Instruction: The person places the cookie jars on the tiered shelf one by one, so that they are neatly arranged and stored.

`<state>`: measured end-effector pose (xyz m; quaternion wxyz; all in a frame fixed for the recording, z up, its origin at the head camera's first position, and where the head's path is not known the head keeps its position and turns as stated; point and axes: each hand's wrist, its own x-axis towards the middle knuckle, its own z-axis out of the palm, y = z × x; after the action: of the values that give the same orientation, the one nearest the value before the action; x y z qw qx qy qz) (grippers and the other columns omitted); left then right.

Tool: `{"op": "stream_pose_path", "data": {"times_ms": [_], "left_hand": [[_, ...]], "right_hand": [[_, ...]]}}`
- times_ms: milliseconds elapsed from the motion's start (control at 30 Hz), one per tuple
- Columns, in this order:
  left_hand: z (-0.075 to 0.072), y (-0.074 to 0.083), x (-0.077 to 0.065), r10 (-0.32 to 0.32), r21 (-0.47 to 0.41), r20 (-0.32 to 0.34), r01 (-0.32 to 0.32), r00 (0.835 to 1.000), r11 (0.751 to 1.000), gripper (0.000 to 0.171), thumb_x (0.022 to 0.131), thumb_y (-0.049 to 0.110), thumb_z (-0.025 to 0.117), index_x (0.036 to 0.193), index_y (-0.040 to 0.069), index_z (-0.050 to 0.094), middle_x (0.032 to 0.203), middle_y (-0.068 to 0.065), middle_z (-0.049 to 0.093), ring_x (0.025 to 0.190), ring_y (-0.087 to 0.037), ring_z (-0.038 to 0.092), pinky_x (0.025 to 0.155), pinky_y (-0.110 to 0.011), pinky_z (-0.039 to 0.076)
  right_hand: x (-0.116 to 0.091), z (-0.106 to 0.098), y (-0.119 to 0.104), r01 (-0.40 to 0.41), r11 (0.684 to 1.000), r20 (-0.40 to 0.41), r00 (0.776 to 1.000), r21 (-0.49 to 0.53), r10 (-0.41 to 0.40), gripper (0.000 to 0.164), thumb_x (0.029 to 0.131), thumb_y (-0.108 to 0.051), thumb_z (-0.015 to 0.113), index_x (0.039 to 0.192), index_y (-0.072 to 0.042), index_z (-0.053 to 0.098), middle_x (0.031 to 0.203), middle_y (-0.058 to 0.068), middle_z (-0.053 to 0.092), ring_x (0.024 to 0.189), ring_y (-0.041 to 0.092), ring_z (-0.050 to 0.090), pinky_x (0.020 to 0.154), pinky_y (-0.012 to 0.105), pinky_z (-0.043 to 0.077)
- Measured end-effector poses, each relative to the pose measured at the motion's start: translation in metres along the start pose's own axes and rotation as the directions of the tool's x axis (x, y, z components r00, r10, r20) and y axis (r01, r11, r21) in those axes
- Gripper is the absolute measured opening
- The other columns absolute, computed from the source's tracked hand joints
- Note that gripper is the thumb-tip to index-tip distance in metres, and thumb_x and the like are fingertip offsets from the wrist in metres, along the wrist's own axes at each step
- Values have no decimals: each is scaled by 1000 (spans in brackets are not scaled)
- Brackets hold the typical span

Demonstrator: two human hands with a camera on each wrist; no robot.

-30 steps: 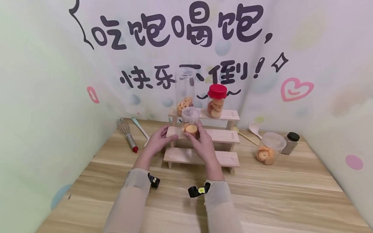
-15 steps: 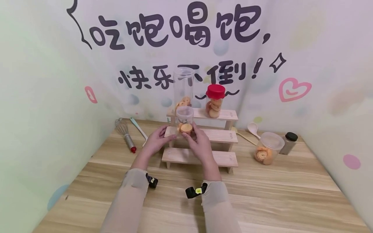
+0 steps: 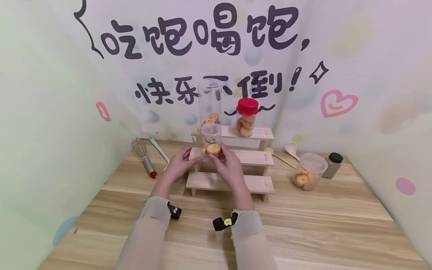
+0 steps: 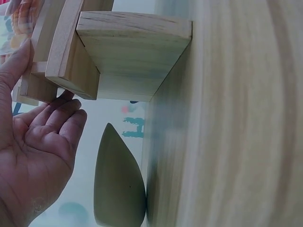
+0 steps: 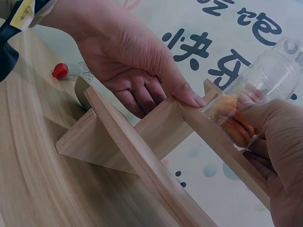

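A small clear jar (image 3: pixel 211 140) of round biscuits stands upright near the left end of the middle step of a three-step wooden stand (image 3: pixel 254 157). My right hand (image 3: pixel 231 168) grips this jar low on its right side, thumb in front. My left hand (image 3: pixel 178 165) holds the left end of the middle step, its thumb (image 5: pixel 182 90) lying along the top and the other fingers (image 4: pixel 52 118) curled at the underside. Behind, on the top step, are a tall clear jar (image 3: pixel 210 97) of biscuits and a red-lidded jar (image 3: pixel 246 120).
On the left lie a whisk (image 3: pixel 145 157) and a utensil with a teal handle (image 3: pixel 158 148). To the right are a wide clear tub (image 3: pixel 310 172) of biscuits, a black-capped bottle (image 3: pixel 332 167), a white spoon (image 3: pixel 292 149) and a yellowish utensil (image 3: pixel 281 157).
My right hand has slid the small jar a little left along the middle step, nearer to my left hand. The left hand has kept its place on the stand. The head view has shifted slightly.
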<state>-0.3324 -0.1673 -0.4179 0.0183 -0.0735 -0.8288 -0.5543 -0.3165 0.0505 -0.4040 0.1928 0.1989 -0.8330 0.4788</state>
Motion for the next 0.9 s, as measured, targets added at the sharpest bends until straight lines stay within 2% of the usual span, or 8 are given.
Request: {"op": "stream_pose_path", "data": {"times_ms": [167, 433, 600, 700, 767, 833, 900], "left_hand": [[-2, 0, -1, -2, 4, -3, 2, 1000, 1000, 91, 86, 54, 75, 157, 15, 35, 158, -14, 39, 141, -30, 42, 113, -43, 40], [-6, -2, -1, 2, -10, 0, -2, 1000, 1000, 93, 85, 55, 76, 157, 13, 34, 158, -15, 38, 142, -34, 41, 113, -45, 40], [-6, -1, -1, 7, -22, -3, -7, 1000, 1000, 92, 86, 53, 76, 157, 13, 35, 157, -14, 41, 141, -33, 42, 113, -45, 40], [-5, 0, -1, -2, -36, 3, 2, 1000, 999, 92, 86, 52, 77, 157, 12, 34, 157, -14, 41, 141, -32, 43, 113, -44, 40], [-4, 0, -2, -5, -42, 12, 5, 1000, 999, 92, 86, 51, 77, 157, 11, 33, 157, -14, 40, 141, -31, 42, 113, -44, 40], [-2, 1, -2, -8, -47, 20, 9, 1000, 999, 93, 86, 50, 77, 158, 11, 32, 158, -14, 39, 142, -30, 42, 113, -43, 39], [-1, 1, -2, -9, -50, 21, 10, 1000, 999, 93, 86, 50, 77, 158, 11, 32, 158, -14, 39, 142, -30, 42, 114, -43, 39]], "right_hand": [[1, -2, -2, -19, 1000, 13, 1000, 5, 19, 67, 95, -39, 71, 150, -11, 48, 116, 12, 67, 100, 21, 65, 86, 37, 57], [4, -5, -5, -63, 987, 46, 997, 145, 57, 63, 94, -35, 73, 147, -10, 52, 130, 10, 63, 118, 21, 62, 99, 36, 54], [4, -11, -8, -55, 989, 26, 998, 135, 52, 60, 94, -35, 73, 145, -9, 54, 133, 11, 63, 122, 26, 61, 103, 38, 51], [3, -23, -12, -2, 993, -46, 999, 115, 8, 53, 96, -37, 70, 140, -9, 60, 131, 11, 66, 121, 28, 62, 102, 41, 52], [1, -39, -16, 54, 993, -138, 990, 103, -40, 45, 96, -36, 69, 133, -10, 65, 126, 8, 69, 117, 27, 64, 96, 43, 55], [-1, -60, -20, 125, 985, -251, 964, 116, -93, 36, 97, -32, 69, 126, -10, 70, 120, 5, 72, 111, 24, 67, 91, 40, 57], [-3, -84, -23, 188, 976, -363, 922, 111, -137, 27, 97, -25, 70, 120, -10, 73, 115, 3, 74, 105, 21, 69, 89, 37, 57]]}}
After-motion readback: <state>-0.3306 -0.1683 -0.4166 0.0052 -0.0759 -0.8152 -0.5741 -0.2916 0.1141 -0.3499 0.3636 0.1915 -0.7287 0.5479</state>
